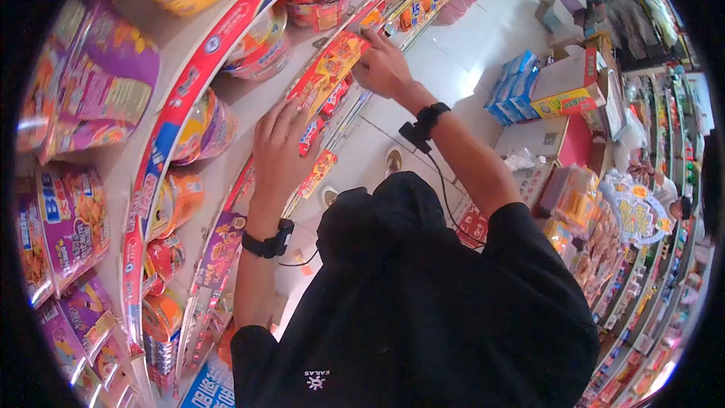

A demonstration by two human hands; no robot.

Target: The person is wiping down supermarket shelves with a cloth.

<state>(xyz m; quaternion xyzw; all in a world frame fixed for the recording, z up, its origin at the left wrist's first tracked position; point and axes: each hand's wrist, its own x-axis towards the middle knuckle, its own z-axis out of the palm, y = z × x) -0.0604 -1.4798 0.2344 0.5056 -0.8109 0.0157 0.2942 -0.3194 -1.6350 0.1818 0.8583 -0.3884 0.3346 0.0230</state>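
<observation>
Packet (326, 75) sits at the shelf (189, 83) edge, right hand (381, 68) fingers curled on its top end, left hand (279, 147) fingers spread flat against its lower end; looks half-placed, not yet pushed in or released.

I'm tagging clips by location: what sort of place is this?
Most likely a supermarket aisle. Tiered white shelves with red-and-white printed edge strips carry purple snack bags, more stocked racks face them, and the right hand grips a red-and-yellow flat packet.
</observation>
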